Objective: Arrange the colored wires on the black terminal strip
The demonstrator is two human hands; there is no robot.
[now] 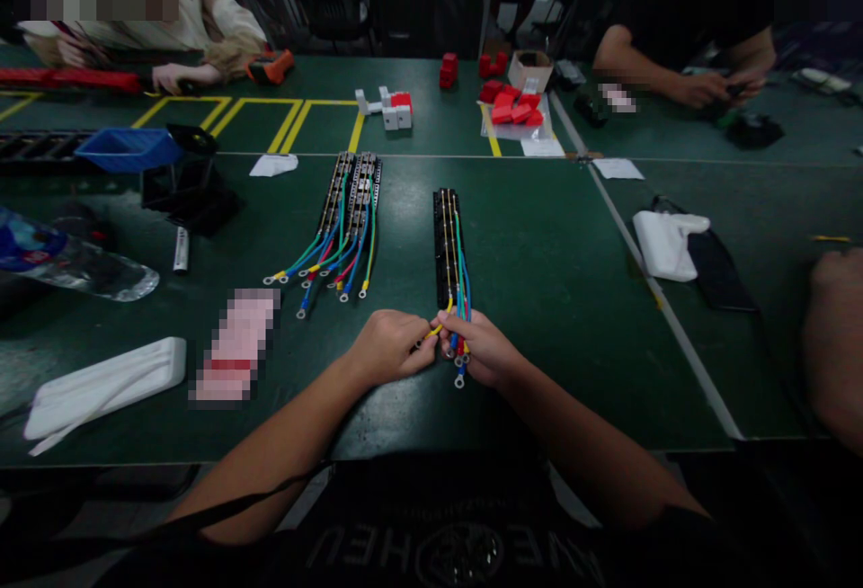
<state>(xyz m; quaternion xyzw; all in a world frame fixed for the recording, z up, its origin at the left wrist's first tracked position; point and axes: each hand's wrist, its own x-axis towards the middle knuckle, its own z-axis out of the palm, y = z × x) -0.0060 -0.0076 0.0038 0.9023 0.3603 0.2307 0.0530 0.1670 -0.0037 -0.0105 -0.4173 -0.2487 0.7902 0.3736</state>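
Note:
A long black terminal strip point(448, 237) lies lengthwise in front of me, with green, blue, red and yellow wires running out of its near end. My left hand point(397, 345) pinches the yellow wire point(431, 334) just left of the strip's near end. Around the bundle of wires point(462, 300) my right hand point(486, 350) is closed, and several ring lugs point(459, 380) stick out below its fingers. To the left lie two similar strips point(351, 192) side by side, their wires fanned out toward me and ending in ring lugs point(301, 312).
At left are a water bottle point(81, 264), a white power bank point(108, 386), a marker point(182, 249) and a blue bin point(131, 147). Red parts point(516, 107) and grey-white blocks point(396, 111) sit farther back. Co-workers sit across the table; a blurred arm point(840, 345) is at right.

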